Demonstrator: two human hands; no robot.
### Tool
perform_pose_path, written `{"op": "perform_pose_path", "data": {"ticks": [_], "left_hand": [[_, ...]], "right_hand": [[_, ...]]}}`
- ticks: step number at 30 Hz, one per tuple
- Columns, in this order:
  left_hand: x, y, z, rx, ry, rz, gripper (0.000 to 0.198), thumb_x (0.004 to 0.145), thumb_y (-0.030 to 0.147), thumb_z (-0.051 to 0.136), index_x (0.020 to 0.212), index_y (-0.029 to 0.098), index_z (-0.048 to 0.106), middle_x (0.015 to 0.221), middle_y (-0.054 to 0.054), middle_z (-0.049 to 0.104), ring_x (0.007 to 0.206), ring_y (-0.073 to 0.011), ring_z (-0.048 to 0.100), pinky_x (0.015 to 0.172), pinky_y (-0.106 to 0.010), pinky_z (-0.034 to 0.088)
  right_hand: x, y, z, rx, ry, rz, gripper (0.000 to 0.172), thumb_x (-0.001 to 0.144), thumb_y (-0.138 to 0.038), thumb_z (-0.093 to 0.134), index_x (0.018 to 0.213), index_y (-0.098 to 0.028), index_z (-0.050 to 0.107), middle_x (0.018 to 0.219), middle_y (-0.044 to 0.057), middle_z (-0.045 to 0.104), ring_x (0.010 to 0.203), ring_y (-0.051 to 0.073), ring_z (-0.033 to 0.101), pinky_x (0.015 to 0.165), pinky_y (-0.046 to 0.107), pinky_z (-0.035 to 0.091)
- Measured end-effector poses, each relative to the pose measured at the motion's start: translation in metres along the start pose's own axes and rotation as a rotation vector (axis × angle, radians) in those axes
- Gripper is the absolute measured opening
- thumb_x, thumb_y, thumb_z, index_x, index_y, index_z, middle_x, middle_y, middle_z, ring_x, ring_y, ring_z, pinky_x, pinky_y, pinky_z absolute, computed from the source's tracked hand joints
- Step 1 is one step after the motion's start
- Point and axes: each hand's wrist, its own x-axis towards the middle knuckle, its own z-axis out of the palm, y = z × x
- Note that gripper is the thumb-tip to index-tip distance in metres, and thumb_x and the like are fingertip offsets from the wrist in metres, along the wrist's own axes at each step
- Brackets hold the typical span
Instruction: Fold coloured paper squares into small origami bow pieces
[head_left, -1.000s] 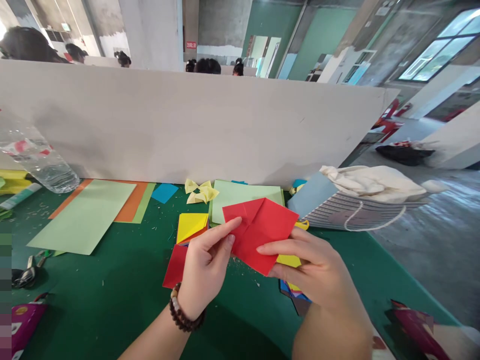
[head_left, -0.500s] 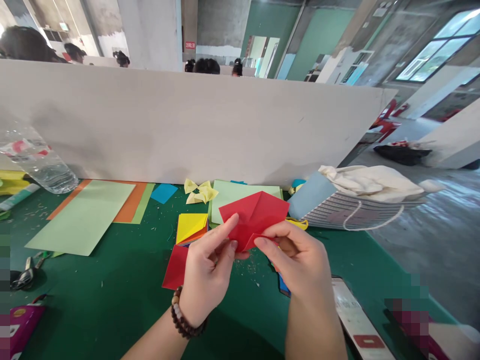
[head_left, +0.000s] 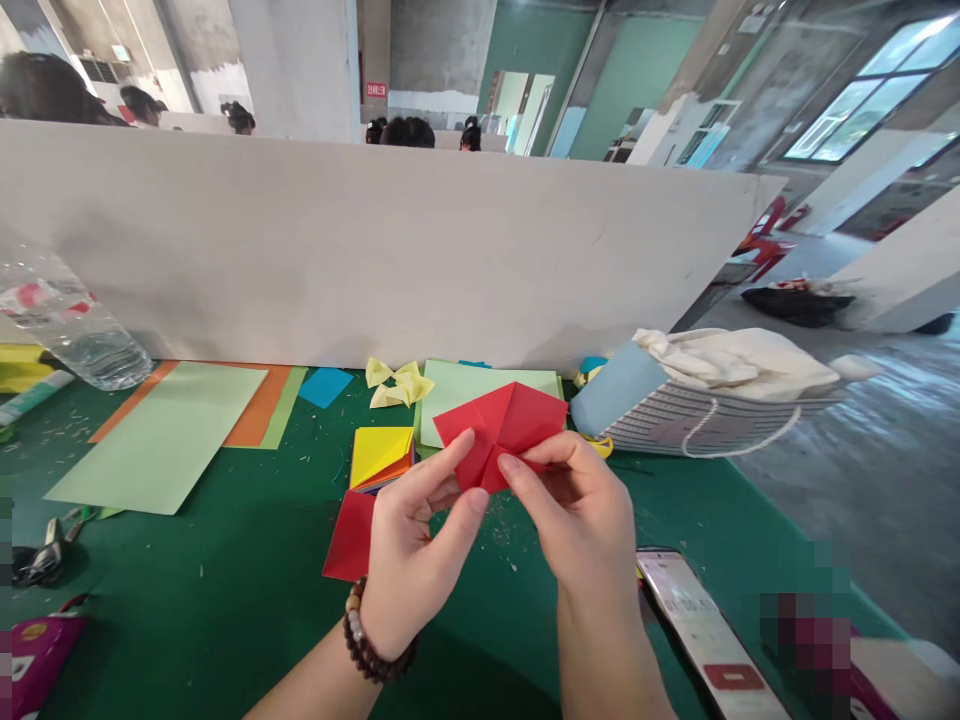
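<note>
Both my hands hold a folded red paper (head_left: 504, 424) above the green table (head_left: 225, 580). My left hand (head_left: 416, 545), with a bead bracelet at the wrist, pinches the paper's left lower edge between thumb and forefinger. My right hand (head_left: 581, 510) pinches its lower right part, pressing a folded corner toward the middle. Under my left hand lies another red sheet (head_left: 346, 535), and beside it a stack of yellow and orange folded squares (head_left: 381, 455).
A white partition board (head_left: 375, 250) stands across the back. Light green and orange sheets (head_left: 161, 435) lie at left, a plastic bottle (head_left: 75, 335) far left, scissors (head_left: 41, 560) at the left edge. A striped bag with white cloth (head_left: 712, 400) sits right; a phone (head_left: 709, 635) lies near my right arm.
My right hand has folded the red paper's lower corner up toward its centre, making the paper smaller. Both hands moved slightly up and left; the phone came into view.
</note>
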Motion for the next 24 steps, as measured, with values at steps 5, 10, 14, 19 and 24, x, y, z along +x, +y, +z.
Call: {"op": "perform_pose_path", "data": {"ticks": [5, 10, 14, 19, 24], "left_hand": [[0.0006, -0.0044, 0.0045, -0.058, 0.058, -0.045, 0.045, 0.078, 0.018, 0.072, 0.123, 0.021, 0.064, 0.106, -0.007, 0.073, 0.094, -0.0224, 0.070, 0.083, -0.029, 0.059], [0.0012, -0.0038, 0.0058, -0.113, 0.061, -0.083, 0.044, 0.078, 0.014, 0.070, 0.121, 0.021, 0.065, 0.105, -0.006, 0.073, 0.094, -0.0208, 0.071, 0.079, -0.024, 0.060], [0.0019, -0.0031, 0.0056, -0.131, 0.070, -0.107, 0.044, 0.077, 0.015, 0.072, 0.120, 0.021, 0.065, 0.106, -0.005, 0.073, 0.093, -0.0200, 0.071, 0.078, -0.023, 0.060], [0.0027, -0.0041, 0.0045, -0.115, 0.076, -0.131, 0.045, 0.076, 0.017, 0.073, 0.121, 0.020, 0.065, 0.103, -0.006, 0.074, 0.088, -0.0193, 0.072, 0.074, -0.022, 0.060], [0.0020, -0.0057, 0.0042, -0.097, 0.086, -0.136, 0.045, 0.076, 0.016, 0.072, 0.120, 0.021, 0.065, 0.101, -0.005, 0.074, 0.084, -0.0163, 0.071, 0.071, -0.020, 0.059]], "right_hand": [[-0.0012, 0.0029, 0.0012, -0.004, -0.005, 0.003, 0.023, 0.075, -0.033, 0.071, 0.070, -0.020, 0.053, 0.064, -0.003, 0.056, 0.057, 0.010, 0.055, 0.050, 0.020, 0.046], [-0.0003, 0.0038, 0.0016, 0.012, -0.020, 0.008, 0.023, 0.075, -0.032, 0.072, 0.070, -0.020, 0.053, 0.064, -0.004, 0.056, 0.056, 0.009, 0.055, 0.050, 0.018, 0.046], [-0.0004, 0.0049, 0.0014, 0.028, -0.025, 0.015, 0.023, 0.075, -0.031, 0.072, 0.069, -0.020, 0.052, 0.063, -0.005, 0.056, 0.056, 0.009, 0.055, 0.050, 0.017, 0.046], [-0.0004, 0.0073, 0.0015, 0.057, 0.013, 0.051, 0.026, 0.071, -0.031, 0.076, 0.073, -0.021, 0.052, 0.067, -0.004, 0.057, 0.059, 0.009, 0.057, 0.052, 0.018, 0.048], [-0.0010, 0.0064, 0.0034, 0.125, 0.028, 0.084, 0.031, 0.070, -0.030, 0.077, 0.081, -0.023, 0.049, 0.074, -0.005, 0.058, 0.062, 0.010, 0.059, 0.054, 0.019, 0.050]]}}
